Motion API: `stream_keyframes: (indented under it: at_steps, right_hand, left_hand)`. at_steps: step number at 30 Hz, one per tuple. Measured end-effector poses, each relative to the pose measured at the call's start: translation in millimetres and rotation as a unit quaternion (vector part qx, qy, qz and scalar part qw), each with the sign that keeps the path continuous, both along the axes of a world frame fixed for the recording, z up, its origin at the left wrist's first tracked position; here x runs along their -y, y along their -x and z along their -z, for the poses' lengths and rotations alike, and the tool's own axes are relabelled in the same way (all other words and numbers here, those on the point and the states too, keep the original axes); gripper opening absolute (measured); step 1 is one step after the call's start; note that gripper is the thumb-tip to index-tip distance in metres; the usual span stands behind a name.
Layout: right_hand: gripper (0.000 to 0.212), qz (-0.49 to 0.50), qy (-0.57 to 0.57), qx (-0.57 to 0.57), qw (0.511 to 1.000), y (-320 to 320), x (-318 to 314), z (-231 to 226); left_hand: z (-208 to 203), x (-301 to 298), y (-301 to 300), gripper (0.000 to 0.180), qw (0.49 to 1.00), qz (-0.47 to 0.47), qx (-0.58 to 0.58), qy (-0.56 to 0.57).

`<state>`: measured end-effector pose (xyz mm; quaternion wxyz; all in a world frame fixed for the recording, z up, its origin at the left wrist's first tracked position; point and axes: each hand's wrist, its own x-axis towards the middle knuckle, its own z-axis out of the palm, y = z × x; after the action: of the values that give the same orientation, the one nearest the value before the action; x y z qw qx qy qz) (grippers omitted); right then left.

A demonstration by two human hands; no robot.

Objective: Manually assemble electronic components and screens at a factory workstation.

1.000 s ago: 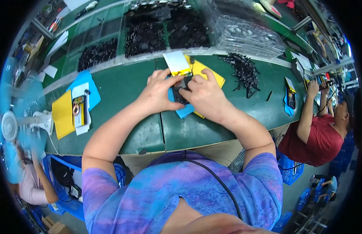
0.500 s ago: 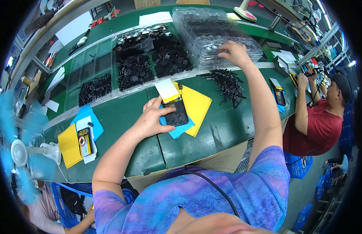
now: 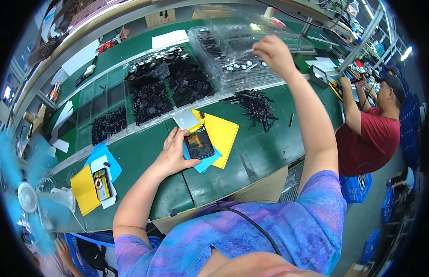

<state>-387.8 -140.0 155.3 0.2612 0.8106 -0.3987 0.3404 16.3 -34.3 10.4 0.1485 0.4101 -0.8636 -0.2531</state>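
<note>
An opened phone with its insides showing lies on blue and yellow cards at the middle of the green bench. My left hand grips its left side, fingers at the upper corner and thumb along the lower edge. A battery, silvery-white with a yellow edge, sits at the phone's top end. Up at the right, my right hand pinches a clear plastic tray, raised and blurred above the stack of clear trays. Small parts show in the stack's top tray.
Bins of small black parts line the bench behind the phone. A pile of black strips lies to its right. At left are another opened phone on cards and a spinning blue fan. A co-worker works at right.
My right hand has lifted the clear tray off the stack, baring the parts beneath. My left thumb has slid from the phone's face to its lower edge. The phone near the co-worker is gone.
</note>
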Motion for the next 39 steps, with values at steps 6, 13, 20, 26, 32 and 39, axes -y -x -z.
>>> stream_keyframes:
  at_steps: [6, 13, 20, 26, 32, 39]
  right_hand:
    - [0.013, 0.034, 0.032, -0.089, 0.995, -10, -132, 35]
    - [0.017, 0.030, -0.110, 0.035, 0.993, 21, -315, -34]
    - [0.016, 0.085, -0.309, 0.410, 0.854, 52, -534, -95]
    - [0.024, 0.184, -0.303, 0.291, 0.889, 84, -681, -79]
    - [0.028, 0.297, -0.095, 0.535, 0.785, 96, -816, -15]
    - [0.026, 0.154, -0.021, 0.742, 0.652, 70, -883, 76]
  left_hand:
    - [-5, 0, 0, 0.121, 1.000, -0.011, -0.011, -0.022]
    - [24, 14, -6, 0.115, 0.998, -0.013, -0.059, 0.009]
    - [62, 47, -11, 0.064, 0.986, -0.014, -0.158, 0.053]
    - [67, 52, -18, 0.059, 0.976, -0.026, -0.204, 0.066]
    - [50, 46, -15, 0.059, 0.954, -0.069, -0.253, 0.146]
    - [-29, -42, 24, 0.044, 0.910, 0.081, -0.393, 0.107]
